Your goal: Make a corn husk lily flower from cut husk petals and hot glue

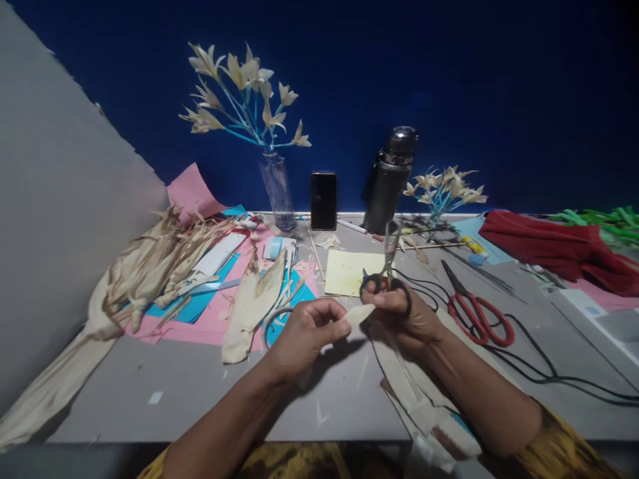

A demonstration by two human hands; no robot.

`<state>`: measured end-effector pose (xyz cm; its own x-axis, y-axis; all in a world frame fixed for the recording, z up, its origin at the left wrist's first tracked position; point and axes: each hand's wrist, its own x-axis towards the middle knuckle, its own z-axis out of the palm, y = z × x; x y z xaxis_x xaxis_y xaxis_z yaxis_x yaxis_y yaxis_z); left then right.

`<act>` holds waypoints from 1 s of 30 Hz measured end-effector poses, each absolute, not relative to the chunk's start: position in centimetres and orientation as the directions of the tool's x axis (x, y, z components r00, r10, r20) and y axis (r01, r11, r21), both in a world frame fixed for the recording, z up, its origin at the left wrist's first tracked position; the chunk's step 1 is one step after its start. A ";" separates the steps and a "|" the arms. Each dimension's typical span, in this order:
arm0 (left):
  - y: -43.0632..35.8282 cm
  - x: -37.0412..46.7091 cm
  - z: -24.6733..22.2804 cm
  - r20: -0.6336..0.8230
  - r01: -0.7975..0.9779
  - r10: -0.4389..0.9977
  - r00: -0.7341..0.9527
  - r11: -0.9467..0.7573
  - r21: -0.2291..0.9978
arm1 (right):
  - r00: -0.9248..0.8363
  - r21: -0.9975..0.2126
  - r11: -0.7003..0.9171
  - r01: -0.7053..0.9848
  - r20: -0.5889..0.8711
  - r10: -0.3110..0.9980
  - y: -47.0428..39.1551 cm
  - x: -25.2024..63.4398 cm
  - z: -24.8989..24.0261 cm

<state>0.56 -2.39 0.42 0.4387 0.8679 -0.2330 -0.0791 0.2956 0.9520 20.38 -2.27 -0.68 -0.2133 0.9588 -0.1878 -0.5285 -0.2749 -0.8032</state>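
Between the thumb and fingers of my left hand [322, 324] is a small, pale petal-shaped piece of corn husk [360, 313]. My right hand [410, 318] has black-handled scissors [388, 269] hooked on its fingers, blades pointing up and away from the husk. The right thumb and a finger also meet the pointed right end of that piece. Both hands are above the table's front middle. A larger cut husk [252, 309] lies left of my left hand. Red-handled scissors [479, 316] rest to the right of my right hand.
Bundled dry husks [134, 273] cover the left side over pink and blue paper. A glass vase [277, 189] of husk flowers, a phone [323, 201] and a dark flask [387, 189] stand along the back. A black cable [544, 359] and a red cloth [554, 249] lie at right.
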 end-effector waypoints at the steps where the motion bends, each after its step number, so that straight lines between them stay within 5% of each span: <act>1: -2.3 0.4 0.4 -0.244 -0.095 0.869 0.430 0.312 0.945 | -0.197 -0.798 -0.248 -0.549 -0.165 0.966 -2.0 20.7 -0.7; 5: -2.3 0.2 0.5 -0.252 -0.085 0.880 0.403 0.310 0.947 | -0.201 -0.868 -0.161 -0.470 -0.073 0.977 -1.8 21.2 -1.0; 11: -2.5 0.6 0.7 -0.203 -0.014 0.897 0.392 0.226 0.974 | -0.169 -0.976 -0.161 -0.148 -0.135 0.976 -3.1 19.6 -0.8; 18: -2.5 0.8 -0.7 -0.200 -0.273 0.771 0.604 0.436 0.857 | -0.263 -0.901 -0.277 -0.335 -0.193 0.945 -3.2 19.8 -0.6; 22: -2.3 0.9 -1.1 -0.201 -0.295 0.782 0.590 0.441 0.847 | -0.280 -0.854 -0.250 -0.457 -0.129 0.951 -2.6 20.5 -1.0; 30: -2.4 0.8 -0.4 -0.220 -0.145 0.827 0.517 0.338 0.930 | -0.298 -0.958 -0.240 -0.160 -0.185 0.936 -2.9 20.4 -1.3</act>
